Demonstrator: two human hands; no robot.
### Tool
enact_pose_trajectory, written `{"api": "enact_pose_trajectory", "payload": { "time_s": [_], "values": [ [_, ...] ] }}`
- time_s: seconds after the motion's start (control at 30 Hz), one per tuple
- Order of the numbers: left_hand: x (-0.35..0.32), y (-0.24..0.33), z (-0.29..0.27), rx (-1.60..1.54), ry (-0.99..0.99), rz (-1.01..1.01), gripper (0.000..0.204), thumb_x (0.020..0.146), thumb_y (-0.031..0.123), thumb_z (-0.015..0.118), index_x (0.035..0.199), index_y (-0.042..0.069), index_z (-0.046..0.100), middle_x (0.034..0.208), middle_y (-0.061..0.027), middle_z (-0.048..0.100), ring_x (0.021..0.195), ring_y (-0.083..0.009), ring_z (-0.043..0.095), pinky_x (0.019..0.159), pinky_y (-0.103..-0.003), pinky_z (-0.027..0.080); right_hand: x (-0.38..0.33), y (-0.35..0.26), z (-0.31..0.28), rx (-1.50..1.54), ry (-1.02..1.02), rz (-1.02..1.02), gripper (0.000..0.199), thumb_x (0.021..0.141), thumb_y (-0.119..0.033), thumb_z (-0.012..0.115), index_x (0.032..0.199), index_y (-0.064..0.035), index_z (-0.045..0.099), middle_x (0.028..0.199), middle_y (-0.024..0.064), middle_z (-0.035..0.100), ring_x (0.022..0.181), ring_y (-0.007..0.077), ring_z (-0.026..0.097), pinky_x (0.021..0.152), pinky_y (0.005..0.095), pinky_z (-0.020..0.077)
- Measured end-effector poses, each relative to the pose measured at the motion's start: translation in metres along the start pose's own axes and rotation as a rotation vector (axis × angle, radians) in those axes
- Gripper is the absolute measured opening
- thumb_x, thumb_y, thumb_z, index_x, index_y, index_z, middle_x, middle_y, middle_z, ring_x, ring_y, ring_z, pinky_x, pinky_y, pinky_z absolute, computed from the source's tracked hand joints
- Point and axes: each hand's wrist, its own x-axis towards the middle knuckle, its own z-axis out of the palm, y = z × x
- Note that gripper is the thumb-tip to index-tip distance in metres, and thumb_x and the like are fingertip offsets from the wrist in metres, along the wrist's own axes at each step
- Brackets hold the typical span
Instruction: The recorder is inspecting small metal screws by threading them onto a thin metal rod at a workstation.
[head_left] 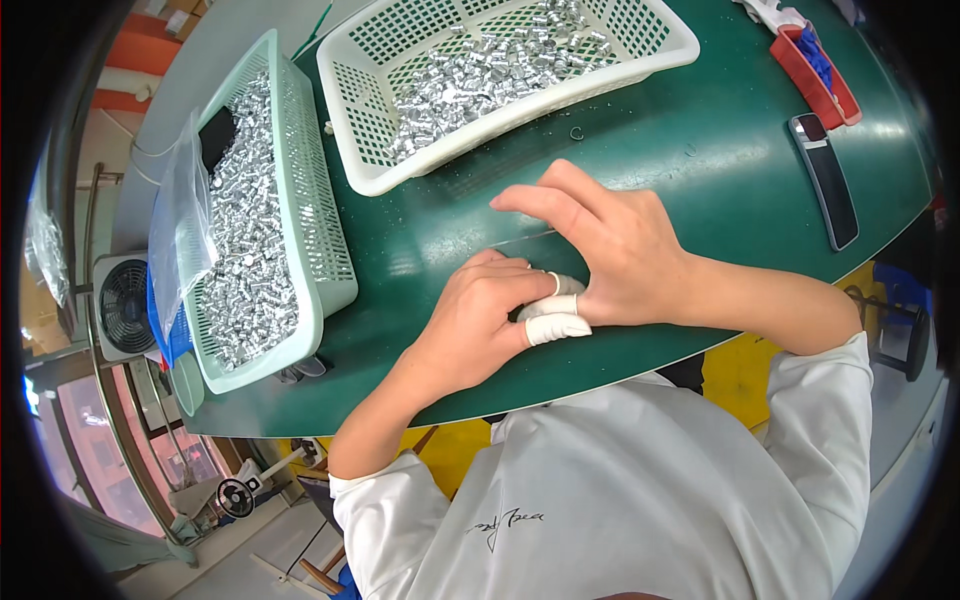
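My left hand [480, 315] is over the near part of the green table, with white finger cots on its thumb and index finger. Its thumb and index finger close around a white finger cot [562, 306] that appears to sit on my right thumb. My right hand [630, 240] meets it from the right; the index finger stretches out to the left, bent and apart from the thumb, and holds nothing. The tips of the other left fingers are partly hidden.
A white basket [520, 108] of small silvery metal parts stands beyond my hands. At the left is a pale green basket [310, 230] full of similar parts, with a plastic bag [180, 225] over its edge. A dark phone-like device [828, 180] and a red container [835, 95] lie right.
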Motion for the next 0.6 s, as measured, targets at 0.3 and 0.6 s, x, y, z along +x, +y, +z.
{"api": "enact_pose_trajectory", "payload": {
  "time_s": [0.3,0.6],
  "values": [
    [0.006,0.001,0.032,0.04,0.14,0.247,0.037,0.082,0.036,0.081,0.089,0.001,0.07,0.079,-0.0116,0.068,0.079,-0.0315,0.064,0.081,-0.042,0.046,-0.014,-0.002,0.01,0.05,-0.131,0.007,0.06,0.069,-0.015,0.079,0.127,-0.012,0.064,0.098,0.0058,0.061,0.069,0.0208,0.063,0.05,0.034,0.0476],
    [0.004,0.009,0.04,-0.041,0.201,0.095,0.044,0.077,0.037,0.085,0.095,-0.002,0.073,0.088,-0.0158,0.072,0.093,-0.034,0.067,0.083,-0.043,0.051,0.0,-0.003,0.009,-0.254,0.007,-0.158,0.062,0.073,-0.011,0.07,0.134,-0.0187,0.066,0.101,0.0012,0.058,0.078,0.0203,0.051,0.062,0.0319,0.0444]
  ]
}}
